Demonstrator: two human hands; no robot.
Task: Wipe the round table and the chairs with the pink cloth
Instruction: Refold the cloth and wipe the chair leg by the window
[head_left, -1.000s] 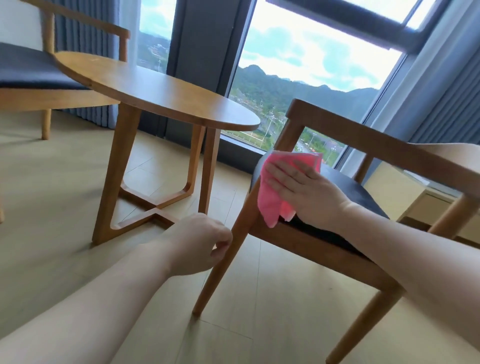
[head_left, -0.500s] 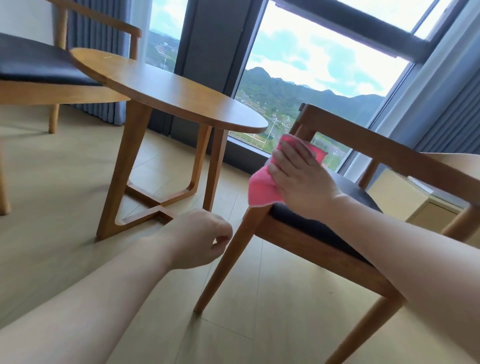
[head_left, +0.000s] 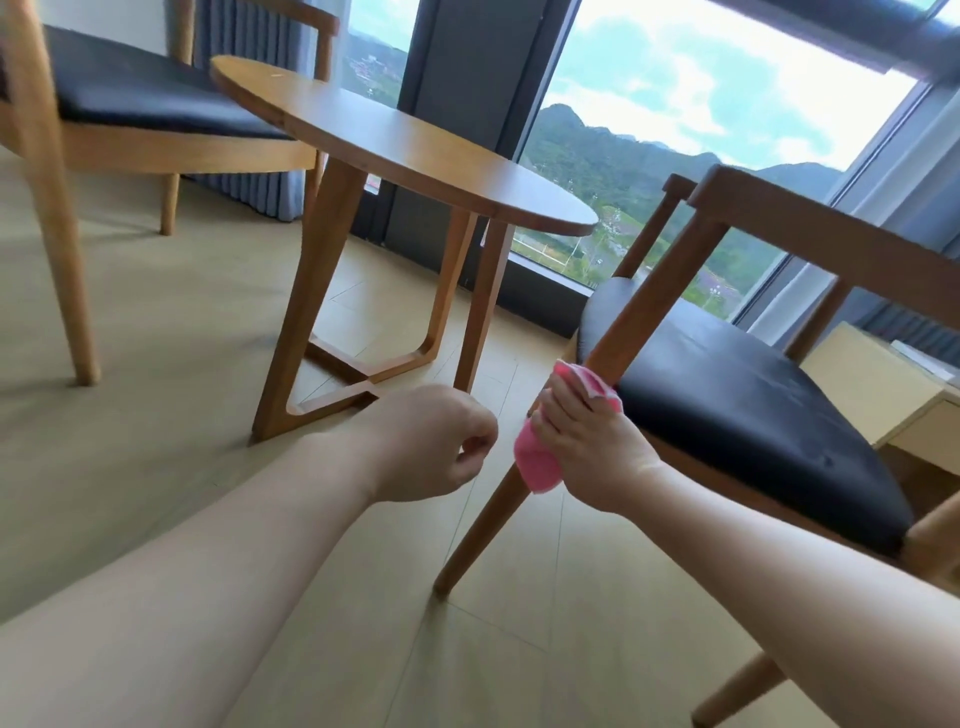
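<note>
You've got a light wood floor (head_left: 130, 312), big window (head_left: 675, 130) — green hills (head_left: 623, 166), cloudy sky — blue-grey curtains (head_left: 249, 104), pale cabinet (head_left: 872, 384) far right.

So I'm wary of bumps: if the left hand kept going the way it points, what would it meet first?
Probably the near chair's front leg beside the pink cloth; the left hand points right, towards it, though depth is unclear.
</note>
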